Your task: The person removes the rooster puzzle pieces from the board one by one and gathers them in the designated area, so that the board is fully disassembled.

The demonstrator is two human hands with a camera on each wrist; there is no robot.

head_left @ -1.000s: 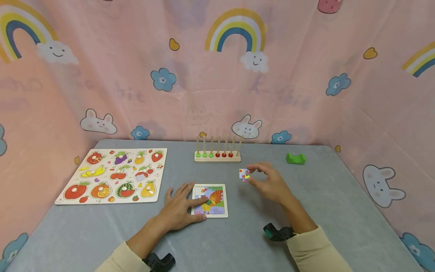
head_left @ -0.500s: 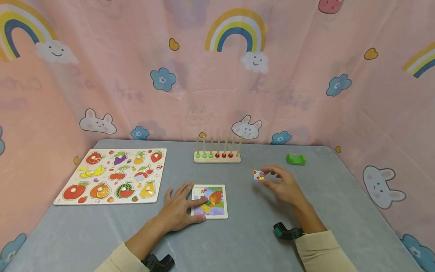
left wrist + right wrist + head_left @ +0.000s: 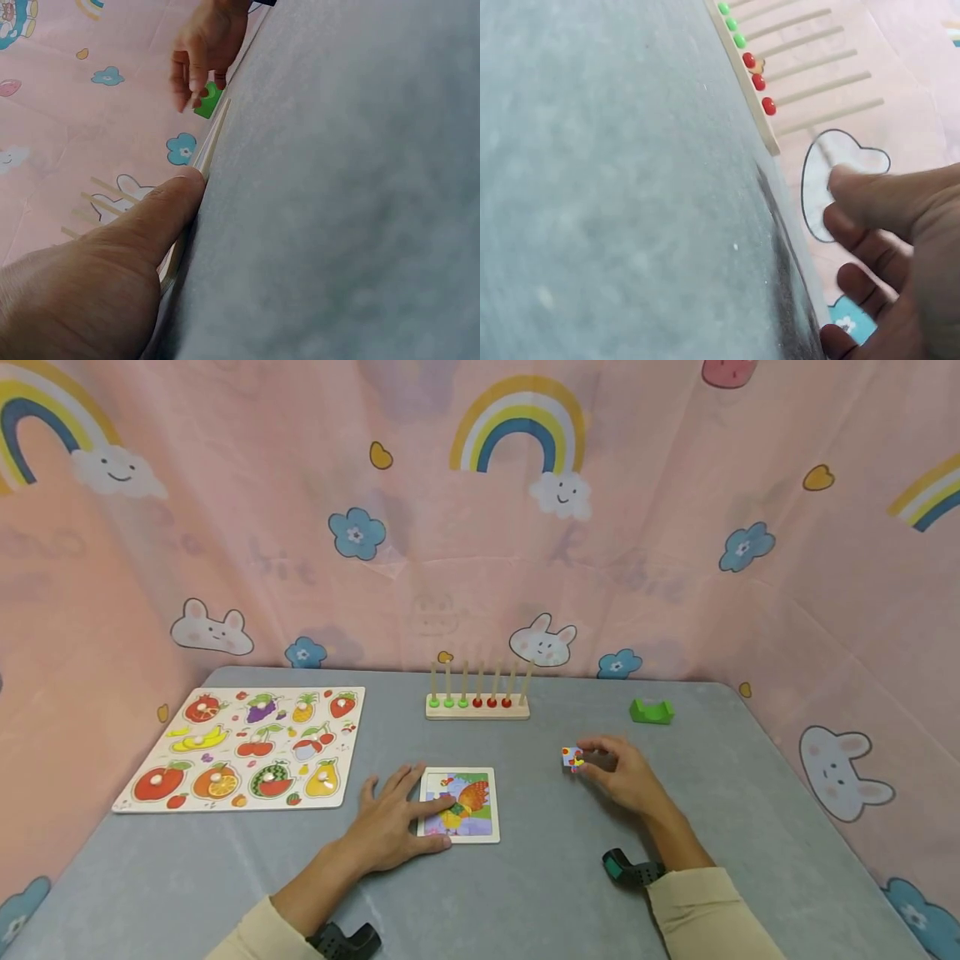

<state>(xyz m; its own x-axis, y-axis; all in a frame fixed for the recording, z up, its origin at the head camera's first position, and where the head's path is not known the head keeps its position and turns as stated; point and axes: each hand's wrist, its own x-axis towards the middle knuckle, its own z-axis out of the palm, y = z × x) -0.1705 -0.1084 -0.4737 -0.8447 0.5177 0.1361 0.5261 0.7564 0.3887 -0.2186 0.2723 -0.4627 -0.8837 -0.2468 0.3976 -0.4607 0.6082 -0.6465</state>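
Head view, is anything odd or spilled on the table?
Nothing looks spilled. Two mild oddities: a puzzle piece in the right hand, apart from the square puzzle the left hand rests on, and the rightmost peg of the bead rack, bare while the other six each carry a bead.

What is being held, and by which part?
The right hand pinches a small puzzle piece by its right edge; the left hand rests on the framed puzzle.
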